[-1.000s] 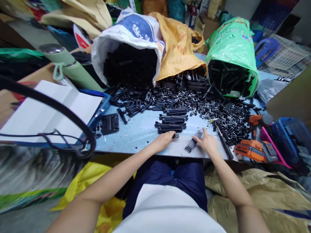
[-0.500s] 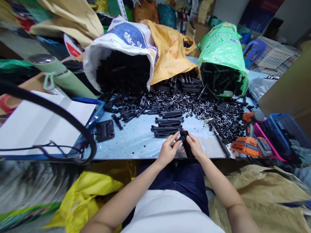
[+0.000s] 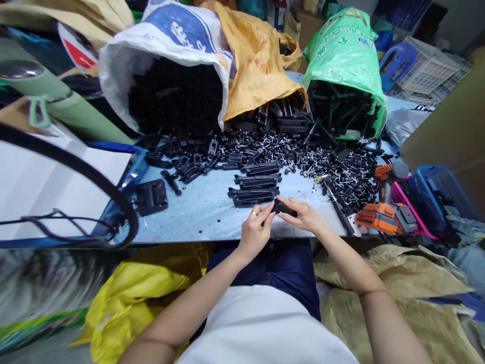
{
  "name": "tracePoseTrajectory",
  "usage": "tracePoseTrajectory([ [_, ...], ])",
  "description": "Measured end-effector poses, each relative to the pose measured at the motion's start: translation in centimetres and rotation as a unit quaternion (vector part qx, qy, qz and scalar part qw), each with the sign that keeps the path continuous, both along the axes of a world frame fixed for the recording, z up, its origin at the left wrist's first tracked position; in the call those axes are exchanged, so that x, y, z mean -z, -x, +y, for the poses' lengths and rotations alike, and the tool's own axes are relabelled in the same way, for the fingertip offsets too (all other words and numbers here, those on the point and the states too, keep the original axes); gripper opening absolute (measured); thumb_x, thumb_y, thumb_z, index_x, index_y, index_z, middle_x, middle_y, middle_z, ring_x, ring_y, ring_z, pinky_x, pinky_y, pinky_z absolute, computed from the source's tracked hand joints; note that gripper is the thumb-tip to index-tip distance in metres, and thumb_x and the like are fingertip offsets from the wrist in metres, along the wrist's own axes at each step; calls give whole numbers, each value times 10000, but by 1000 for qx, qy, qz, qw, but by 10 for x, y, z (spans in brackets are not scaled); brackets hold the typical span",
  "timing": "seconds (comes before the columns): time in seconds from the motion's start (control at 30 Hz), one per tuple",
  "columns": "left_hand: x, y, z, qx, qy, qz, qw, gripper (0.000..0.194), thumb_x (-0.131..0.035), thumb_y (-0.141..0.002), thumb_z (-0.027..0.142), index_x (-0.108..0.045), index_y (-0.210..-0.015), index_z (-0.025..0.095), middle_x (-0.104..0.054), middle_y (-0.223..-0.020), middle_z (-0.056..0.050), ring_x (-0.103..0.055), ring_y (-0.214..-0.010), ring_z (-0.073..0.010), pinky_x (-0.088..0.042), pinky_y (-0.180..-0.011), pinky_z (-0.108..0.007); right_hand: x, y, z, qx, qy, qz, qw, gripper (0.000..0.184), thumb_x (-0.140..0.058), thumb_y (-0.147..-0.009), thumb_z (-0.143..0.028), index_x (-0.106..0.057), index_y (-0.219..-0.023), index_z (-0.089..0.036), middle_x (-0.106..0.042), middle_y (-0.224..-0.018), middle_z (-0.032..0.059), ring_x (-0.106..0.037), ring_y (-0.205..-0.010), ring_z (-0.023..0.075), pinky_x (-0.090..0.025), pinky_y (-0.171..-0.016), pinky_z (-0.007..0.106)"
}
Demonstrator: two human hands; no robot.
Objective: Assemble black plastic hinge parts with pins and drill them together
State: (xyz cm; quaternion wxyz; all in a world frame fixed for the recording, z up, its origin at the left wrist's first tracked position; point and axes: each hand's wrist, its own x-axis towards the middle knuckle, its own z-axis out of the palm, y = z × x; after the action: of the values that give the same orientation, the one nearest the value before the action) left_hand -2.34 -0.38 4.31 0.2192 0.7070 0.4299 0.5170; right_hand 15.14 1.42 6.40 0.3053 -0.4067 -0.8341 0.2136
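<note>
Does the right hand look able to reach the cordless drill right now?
Probably: the right hand is holding a black part, but only low things, like the hammer, appear between there and the cordless drill.

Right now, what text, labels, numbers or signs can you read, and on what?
Cordless drill: possibly "20V" on its base, too small to be sure.
White bag: pale characters on blue, too blurred to read.
Orange bag: reddish print, too blurred.
Green bag: darker green characters, too blurred.
Nothing else legible.
</note>
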Motion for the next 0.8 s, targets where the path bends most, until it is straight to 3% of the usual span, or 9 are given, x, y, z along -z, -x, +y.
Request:
tracePoseTrajectory([
  [0.1,0,-9,-1,-53,-24,-26,998,301,-436,-885,257,-599,-1131,198,-576,-781,-31,-561,-716,-113,-481,-663,-233,1,13,-1,12,-9,22,1000,496,-429,-888,-434,-412,-1332,-214,-578,-858,48,-549,-745,134,-488,-702,275],
  [0.23,-2,-13,1,-127,-38,-63,989,335,-391,-900,269,-573,-1165,171,-607,-857,-71,-565,-799,-143,-484,-715,-278,6,40,-12,80,3,116,990,477,-361,-924,-376,-346,-1370,-210,-585,-926,74,-558,-774,141,-501,-717,286],
  [0.4,-1,-2,7,-60,-1,-48,997,331,-372,-902,317,-617,-1080,184,-639,-868,-72,-570,-803,-156,-486,-745,-310,20,62,-26,146,31,129,980,514,-358,-917,-386,-303,-1395,-205,-582,-1031,109,-575,-882,175,-493,-798,318],
  [0.5,10,-1,5,-67,69,-71,993,362,-354,-900,358,-584,-1117,181,-627,-937,-91,-578,-839,-171,-491,-755,-326,24,64,-25,152,80,70,983,519,-344,-915,-390,-282,-1405,-229,-562,-1159,110,-540,-1046,200,-452,-901,342],
  [0.6,27,1,-1,-88,188,-102,973,426,-352,-891,378,-455,-1248,170,-601,-876,-72,-589,-678,-141,-507,-613,-284,17,48,-11,121,148,-67,979,535,-395,-891,-422,-328,-1384,-226,-550,-1211,103,-522,-1098,231,-455,-900,373],
  [0.67,36,7,-6,-94,237,-76,964,480,-383,-874,350,-353,-1318,171,-583,-833,-50,-580,-603,-129,-502,-553,-270,6,24,6,174,152,-154,961,513,-454,-870,-412,-413,-1334,-197,-573,-1181,104,-532,-1078,236,-449,-907,365],
  [0.73,39,16,-8,-93,208,12,974,507,-439,-835,282,-346,-1323,178,-584,-927,-84,-612,-739,-171,-522,-649,-322,-7,-10,28,289,116,-191,931,437,-467,-873,-360,-488,-1263,-164,-584,-1159,107,-526,-1069,223,-426,-932,341],
  [0.8,34,24,-6,-44,114,130,984,471,-456,-789,186,-440,-1260,189,-561,-1082,-128,-567,-999,-242,-486,-829,-411,-20,-46,53,370,89,-194,904,397,-402,-900,-314,-488,-1241,-132,-555,-1181,133,-501,-1084,238,-408,-936,374],
])
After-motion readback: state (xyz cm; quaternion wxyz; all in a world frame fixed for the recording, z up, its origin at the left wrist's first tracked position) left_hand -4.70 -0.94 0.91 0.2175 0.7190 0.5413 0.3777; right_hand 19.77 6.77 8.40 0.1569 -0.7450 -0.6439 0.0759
